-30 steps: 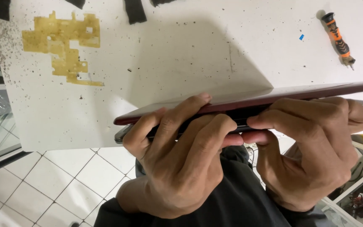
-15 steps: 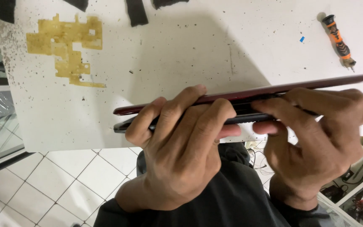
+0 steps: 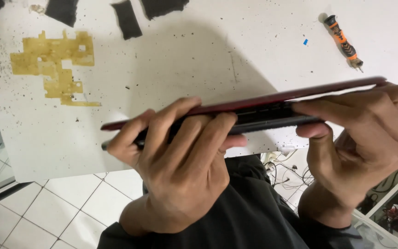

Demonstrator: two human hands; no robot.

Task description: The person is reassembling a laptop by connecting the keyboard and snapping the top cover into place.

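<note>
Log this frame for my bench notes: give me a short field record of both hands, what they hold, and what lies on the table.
held item: closed dark red laptop, seen edge-on, above the table's near edge
left hand: fingers curled over the laptop's left part, gripping it
right hand: clamps the laptop's right part, thumb underneath
table: white, speckled with dark specks
screwdriver: orange and black, far right, untouched
yellow patch: jagged, stuck flat at far left
black pieces: along the far edge
floor: white tiles

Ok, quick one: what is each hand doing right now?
Left hand: closed on the near edge of the thin dark red laptop, fingers curled over its seam.
Right hand: closed on the same laptop's right end, pinching it.
</note>
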